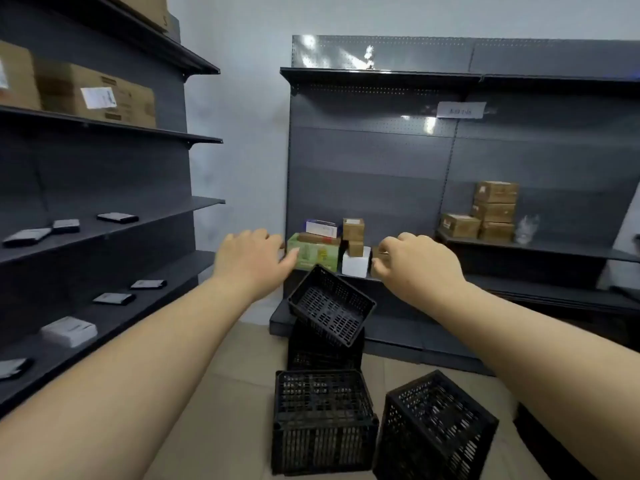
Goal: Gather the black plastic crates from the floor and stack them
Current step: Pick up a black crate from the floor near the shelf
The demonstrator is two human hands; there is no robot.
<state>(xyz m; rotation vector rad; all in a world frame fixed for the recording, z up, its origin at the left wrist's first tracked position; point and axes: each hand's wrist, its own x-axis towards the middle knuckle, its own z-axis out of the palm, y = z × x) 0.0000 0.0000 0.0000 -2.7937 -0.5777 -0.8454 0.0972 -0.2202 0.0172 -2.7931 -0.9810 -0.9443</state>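
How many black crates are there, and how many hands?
Black crates: 4 (tilted crate, crate under it, near crate, right crate)
Hands: 2 (left hand, right hand)
Total: 6

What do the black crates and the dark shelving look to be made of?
Crates: the tilted crate and two floor crates look like moulded plastic, matt black, with slotted lattice walls and thick rims. Shelving: probably painted sheet metal, dark grey with a slight sheen; the back panel shows rows of small punched holes and light glare.
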